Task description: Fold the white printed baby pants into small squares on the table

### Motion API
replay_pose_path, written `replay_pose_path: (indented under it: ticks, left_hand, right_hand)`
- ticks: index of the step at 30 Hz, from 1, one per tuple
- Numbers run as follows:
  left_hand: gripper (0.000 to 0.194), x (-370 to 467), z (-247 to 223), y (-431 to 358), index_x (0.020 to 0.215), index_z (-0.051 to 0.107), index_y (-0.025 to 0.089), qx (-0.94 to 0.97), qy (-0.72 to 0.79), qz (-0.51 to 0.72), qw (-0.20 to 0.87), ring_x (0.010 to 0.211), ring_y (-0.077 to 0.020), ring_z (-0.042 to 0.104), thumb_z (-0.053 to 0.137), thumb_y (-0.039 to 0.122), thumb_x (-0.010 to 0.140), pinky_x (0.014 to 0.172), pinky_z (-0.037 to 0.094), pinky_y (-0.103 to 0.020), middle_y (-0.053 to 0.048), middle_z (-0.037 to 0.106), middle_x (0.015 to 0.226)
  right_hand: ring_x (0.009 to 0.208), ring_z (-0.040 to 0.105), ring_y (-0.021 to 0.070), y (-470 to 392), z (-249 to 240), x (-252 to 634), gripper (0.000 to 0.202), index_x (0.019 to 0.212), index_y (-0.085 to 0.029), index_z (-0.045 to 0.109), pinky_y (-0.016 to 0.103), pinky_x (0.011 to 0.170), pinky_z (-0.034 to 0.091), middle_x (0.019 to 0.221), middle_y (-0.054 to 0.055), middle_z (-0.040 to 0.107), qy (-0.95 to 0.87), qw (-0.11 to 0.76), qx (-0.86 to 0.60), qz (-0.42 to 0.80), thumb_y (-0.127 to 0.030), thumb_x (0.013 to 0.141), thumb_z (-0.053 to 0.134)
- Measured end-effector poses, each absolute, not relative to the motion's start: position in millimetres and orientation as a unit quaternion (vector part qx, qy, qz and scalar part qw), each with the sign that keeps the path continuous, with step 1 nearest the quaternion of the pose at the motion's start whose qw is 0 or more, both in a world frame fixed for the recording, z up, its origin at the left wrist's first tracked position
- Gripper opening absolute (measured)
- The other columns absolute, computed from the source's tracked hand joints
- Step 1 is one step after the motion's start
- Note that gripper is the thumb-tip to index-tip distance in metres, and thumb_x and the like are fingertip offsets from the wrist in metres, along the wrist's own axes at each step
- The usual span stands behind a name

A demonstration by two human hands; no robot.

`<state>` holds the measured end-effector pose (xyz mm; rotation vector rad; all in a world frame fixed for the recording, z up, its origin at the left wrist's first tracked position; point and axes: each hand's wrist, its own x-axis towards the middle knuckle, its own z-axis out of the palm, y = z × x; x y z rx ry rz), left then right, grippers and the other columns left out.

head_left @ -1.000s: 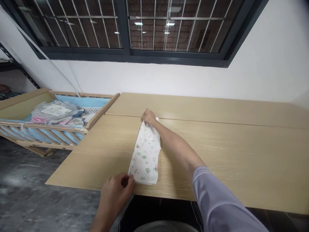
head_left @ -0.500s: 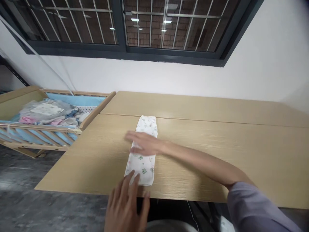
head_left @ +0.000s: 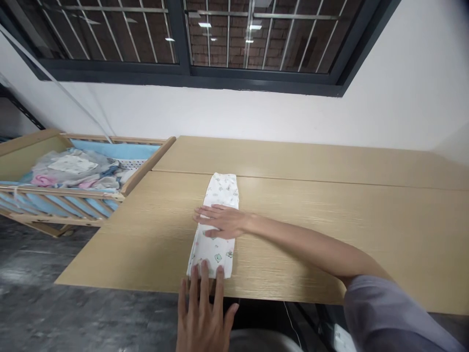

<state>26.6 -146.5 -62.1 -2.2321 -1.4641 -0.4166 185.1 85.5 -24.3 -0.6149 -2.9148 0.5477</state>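
A long folded white cloth point(head_left: 221, 188), printed with small green and pink figures, lies lengthwise on the wooden table point(head_left: 311, 234). Across its middle rests my right hand point(head_left: 223, 222), palm down and fingers stretched out past the cloth's left edge. My left hand point(head_left: 205, 305) is at the table's front edge, fingers spread and pointing away from me, with fingertips over the cloth's near end. Neither hand grasps the cloth. The part beneath my right hand is hidden.
Left of the table stands a wooden crib point(head_left: 66, 198) with blue lining. It holds a heap of clothes point(head_left: 73, 168), partly under sheer material. Behind the table is a white wall with a barred window point(head_left: 190, 44). A thin white cable point(head_left: 291, 320) hangs below the front edge.
My right hand has settled flat on the cloth after moving in a blur. My left hand has shifted right, its fingers straighter and now over the cloth's near end.
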Motion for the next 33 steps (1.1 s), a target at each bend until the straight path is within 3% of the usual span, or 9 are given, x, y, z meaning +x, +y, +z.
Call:
replay_pose_path:
  ticks: [8, 12, 23, 26, 29, 31, 33]
  left_hand:
    - [0.072, 26, -58, -145, 0.156, 0.039, 0.022, -0.805, -0.528, -0.152, 0.222, 0.134, -0.0397, 0.054, 0.064, 0.039, 0.091, 0.105, 0.044, -0.053, -0.02, 0.05, 0.152]
    - [0.07, 24, -58, -144, 0.154, 0.042, 0.022, -0.808, -0.52, -0.16, 0.225, 0.132, -0.0399, 0.056, 0.066, 0.038, 0.09, 0.106, 0.043, -0.053, -0.02, 0.052, 0.151]
    - [0.056, 23, -48, -141, 0.143, 0.056, 0.023, -0.81, -0.515, -0.168, 0.227, 0.126, -0.0374, 0.061, 0.064, 0.041, 0.091, 0.094, 0.044, -0.046, -0.019, 0.058, 0.146]
    - [0.052, 21, -43, -137, 0.139, 0.059, 0.022, -0.809, -0.514, -0.186, 0.214, 0.121, -0.0345, 0.064, 0.062, 0.042, 0.092, 0.094, 0.043, -0.046, -0.015, 0.063, 0.141]
    - [0.044, 16, -38, -130, 0.134, 0.061, 0.02, -0.804, -0.525, -0.209, 0.183, 0.115, -0.0303, 0.067, 0.061, 0.039, 0.094, 0.098, 0.041, -0.046, -0.012, 0.069, 0.133]
    - [0.038, 10, -35, -122, 0.129, 0.063, 0.02, -0.797, -0.534, -0.233, 0.157, 0.112, -0.0287, 0.067, 0.06, 0.037, 0.095, 0.1, 0.041, -0.045, -0.01, 0.071, 0.129]
    - [0.031, 2, -32, -115, 0.125, 0.063, 0.021, -0.796, -0.528, -0.261, 0.136, 0.112, -0.0274, 0.066, 0.058, 0.033, 0.097, 0.1, 0.042, -0.044, -0.009, 0.071, 0.129]
  right_hand:
    - [0.157, 0.01, 0.0207, 171, -31, 196, 0.068, 0.16, -0.024, 0.029, 0.043, 0.128, 0.002, 0.169, 0.005, 0.015, -0.937, 0.063, -0.304, 0.159, -0.057, 0.102, 0.04]
    - [0.156, 0.016, 0.0213, 206, -30, 205, 0.064, 0.157, -0.023, 0.037, 0.043, 0.128, 0.005, 0.167, 0.005, 0.022, -0.922, 0.095, -0.342, 0.156, -0.053, 0.101, 0.046]
    - [0.157, 0.01, 0.0219, 219, -26, 210, 0.066, 0.161, -0.018, 0.027, 0.043, 0.128, 0.003, 0.169, 0.008, 0.015, -0.924, 0.088, -0.347, 0.132, -0.051, 0.104, 0.035]
    - [0.157, 0.013, 0.0244, 190, -15, 208, 0.063, 0.159, -0.015, 0.029, 0.046, 0.127, 0.009, 0.169, 0.012, 0.017, -0.917, 0.165, -0.343, 0.116, -0.047, 0.105, 0.035]
    - [0.15, 0.031, 0.0274, 137, -3, 206, 0.053, 0.15, -0.014, 0.043, 0.049, 0.123, 0.025, 0.162, 0.017, 0.035, -0.906, 0.239, -0.338, 0.089, -0.041, 0.105, 0.039]
    - [0.133, 0.051, 0.0266, 93, 3, 207, 0.04, 0.135, -0.017, 0.058, 0.049, 0.111, 0.041, 0.144, 0.015, 0.055, -0.91, 0.254, -0.316, 0.085, -0.037, 0.105, 0.043]
    - [0.11, 0.062, 0.0237, 48, 6, 211, 0.033, 0.121, -0.018, 0.066, 0.044, 0.096, 0.05, 0.123, 0.013, 0.066, -0.925, 0.232, -0.283, 0.097, -0.036, 0.105, 0.045]
